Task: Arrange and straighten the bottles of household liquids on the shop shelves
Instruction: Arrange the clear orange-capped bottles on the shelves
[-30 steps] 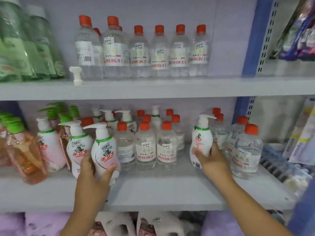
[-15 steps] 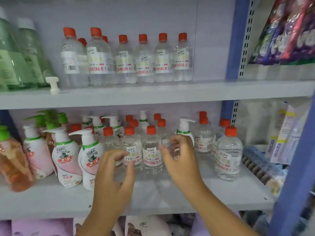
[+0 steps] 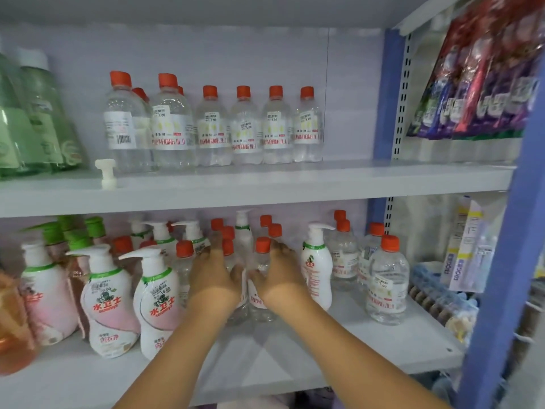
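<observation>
I have both hands on the lower shelf (image 3: 295, 364), in the cluster of clear bottles with orange caps at its middle. My left hand (image 3: 213, 274) wraps round a clear bottle (image 3: 236, 290) from its left side, fingers reaching up past the neck toward the caps behind; most of that bottle is hidden by the hand. My right hand (image 3: 280, 271) grips the next bottle (image 3: 261, 278), just right of the first, fingers curled round its shoulder and thumb across the label. The two thumbs nearly meet between the two bottles, and both bottles stand upright near the front of the cluster.

Just right of my right hand stands a white pump bottle (image 3: 317, 267), upright, nozzle pointing right. Further right of it is a loose group of clear bottles, the front one (image 3: 387, 281) well forward and closest to the blue post (image 3: 498, 261).

Left of my left hand, two white-and-pink pump bottles (image 3: 109, 302) stand at the shelf front, nozzles pointing left, with another (image 3: 44, 287) further left and an orange bottle (image 3: 11, 329) at the picture's edge. Green-capped bottles (image 3: 73, 234) stand behind them.

On the upper shelf (image 3: 265, 184), above my hands, a row of clear bottles (image 3: 244, 128) stands along the back; the leftmost shows its barcode. A loose white pump head (image 3: 106, 172) stands at that row's left end, and green bottles (image 3: 35, 119) are left of that. Right of the post hang coloured packets (image 3: 477, 78).
</observation>
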Tool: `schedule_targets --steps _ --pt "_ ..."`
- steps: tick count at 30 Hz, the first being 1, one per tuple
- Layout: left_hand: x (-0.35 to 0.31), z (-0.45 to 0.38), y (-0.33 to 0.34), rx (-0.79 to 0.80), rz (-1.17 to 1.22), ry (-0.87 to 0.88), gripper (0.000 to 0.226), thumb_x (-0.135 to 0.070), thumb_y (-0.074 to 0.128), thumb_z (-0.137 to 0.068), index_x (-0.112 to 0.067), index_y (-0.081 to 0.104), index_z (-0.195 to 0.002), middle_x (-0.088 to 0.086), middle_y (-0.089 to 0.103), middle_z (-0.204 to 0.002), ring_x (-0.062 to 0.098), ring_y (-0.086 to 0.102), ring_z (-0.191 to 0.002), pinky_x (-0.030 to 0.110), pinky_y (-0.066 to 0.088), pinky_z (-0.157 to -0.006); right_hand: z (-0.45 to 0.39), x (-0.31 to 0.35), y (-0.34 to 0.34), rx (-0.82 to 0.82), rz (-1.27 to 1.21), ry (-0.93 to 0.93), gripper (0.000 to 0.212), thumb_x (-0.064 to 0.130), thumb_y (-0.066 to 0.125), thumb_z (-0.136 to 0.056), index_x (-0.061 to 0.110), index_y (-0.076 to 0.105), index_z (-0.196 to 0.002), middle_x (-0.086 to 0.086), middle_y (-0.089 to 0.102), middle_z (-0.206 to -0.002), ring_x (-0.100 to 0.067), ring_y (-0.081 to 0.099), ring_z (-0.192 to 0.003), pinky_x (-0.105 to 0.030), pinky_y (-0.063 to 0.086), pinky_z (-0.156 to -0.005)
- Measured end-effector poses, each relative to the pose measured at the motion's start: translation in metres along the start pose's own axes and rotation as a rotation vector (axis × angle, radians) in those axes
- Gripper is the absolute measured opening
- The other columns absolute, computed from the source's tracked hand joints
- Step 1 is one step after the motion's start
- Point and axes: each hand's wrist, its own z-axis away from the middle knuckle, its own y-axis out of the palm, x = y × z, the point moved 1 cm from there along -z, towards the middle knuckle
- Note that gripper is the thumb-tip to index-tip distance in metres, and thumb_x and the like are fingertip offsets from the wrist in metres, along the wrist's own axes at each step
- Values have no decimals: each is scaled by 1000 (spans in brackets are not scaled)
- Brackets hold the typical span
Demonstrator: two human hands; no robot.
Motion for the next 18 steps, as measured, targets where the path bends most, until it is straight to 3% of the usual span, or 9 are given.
schedule_targets --steps 4,6,9,11,14,16,18 --pt "-5 14 -12 12 95 121 65 -27 69 -97 -17 39 -154 11 56 -139 34 51 -131 44 45 -107 18 0 -23 14 -6 3 59 37 75 -87 23 50 -138 1 54 -131 -20 55 -120 -31 47 -101" --pt "-4 25 -21 8 219 236 67 -25 73 -94 -22 42 -154 -1 58 -132 25 51 -130 38 45 -104 34 1 -41 -11 -71 -71 51 36 77 -84 30 55 -130 8 56 -122 -14 56 -114 -25 47 -94" --pt "9 42 -34 136 354 284 85 -43 74 -91 -54 21 -156 -42 43 -122 -8 44 -125 21 39 -99 66 -2 -57 -50 -140 -133 52 52 77 -77 53 52 -122 33 53 -116 10 53 -110 -10 40 -88" --pt "25 55 -33 173 500 259 90 -56 75 -83 -71 14 -147 -51 44 -131 -21 40 -131 11 37 -104 86 -13 -54 -35 -249 -62 66 63 76 -69 65 44 -126 44 46 -125 21 47 -117 -9 40 -95" --pt "48 78 -21 245 605 86 100 -67 79 -62 -78 17 -140 -45 50 -137 -16 50 -128 19 45 -103 109 -38 -38 93 -476 108 96 57 88 -62 62 34 -142 33 52 -138 12 56 -119 -26 50 -102" --pt "52 88 -11 297 583 4 86 -67 82 -53 -84 30 -119 -37 64 -121 -13 63 -109 21 51 -88 115 -43 -34 158 -522 150 96 47 91 -64 56 38 -143 29 60 -134 8 61 -117 -32 52 -102" --pt "48 90 -10 301 546 -15 70 -65 85 -52 -74 41 -105 -28 69 -111 -8 66 -101 24 54 -84 114 -44 -33 156 -510 149 80 35 91 -68 46 50 -136 25 68 -124 4 66 -112 -37 54 -102"
